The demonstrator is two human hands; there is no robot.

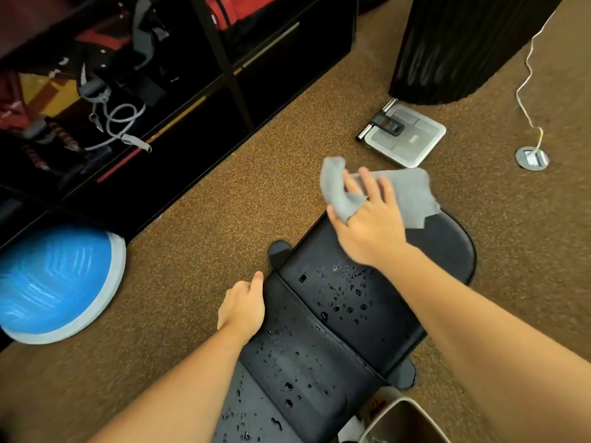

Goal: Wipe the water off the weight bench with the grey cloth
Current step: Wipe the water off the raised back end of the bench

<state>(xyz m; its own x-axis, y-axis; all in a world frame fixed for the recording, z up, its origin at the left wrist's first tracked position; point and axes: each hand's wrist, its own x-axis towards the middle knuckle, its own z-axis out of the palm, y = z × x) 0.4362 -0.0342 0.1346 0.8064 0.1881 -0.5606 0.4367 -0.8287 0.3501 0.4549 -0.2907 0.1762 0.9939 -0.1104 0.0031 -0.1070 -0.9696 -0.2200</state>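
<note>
A black padded weight bench [319,362] runs from the bottom centre up to the right, its surface dotted with water drops [345,302]. My right hand [367,225] is over the far end of the bench and grips the grey cloth [406,193], which spreads out beyond my fingers and wraps over my thumb side. My left hand [243,308] rests on the bench's left edge, fingers curled over the side, holding nothing else.
A blue balance dome [54,282] lies on the brown carpet at left. Black shelving [224,75] with straps and gear fills the upper left. A body scale [406,135], a black ribbed bin [454,46], a white cable, a floor socket [532,158] and a waste bin [403,423] surround the bench.
</note>
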